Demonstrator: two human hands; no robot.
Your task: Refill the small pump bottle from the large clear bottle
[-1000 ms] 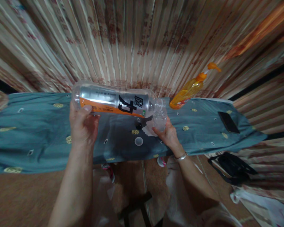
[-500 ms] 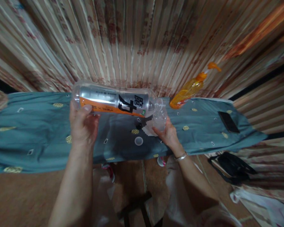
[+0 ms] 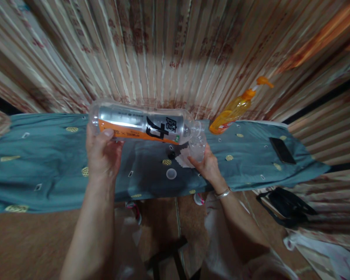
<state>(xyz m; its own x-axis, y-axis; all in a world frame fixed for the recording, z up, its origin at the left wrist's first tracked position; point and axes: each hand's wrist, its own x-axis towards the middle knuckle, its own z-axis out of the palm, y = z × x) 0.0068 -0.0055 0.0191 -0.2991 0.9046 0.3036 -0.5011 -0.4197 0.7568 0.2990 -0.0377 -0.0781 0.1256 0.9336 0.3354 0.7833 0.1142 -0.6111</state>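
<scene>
From my remote view I count two hands, one large bottle (image 3: 140, 122), one small clear container (image 3: 196, 149), one orange pump bottle (image 3: 230, 114), one phone (image 3: 282, 151) and one round lid (image 3: 171, 174). Compared with half a second ago, I see no clear change in either hand. Left hand (image 3: 103, 155): closed round the large bottle's base, holding it near-horizontal above the blue-green cloth (image 3: 55, 155). Right hand (image 3: 208, 165): gripping the container just below the bottle's mouth; whether the two touch, I cannot tell.
</scene>
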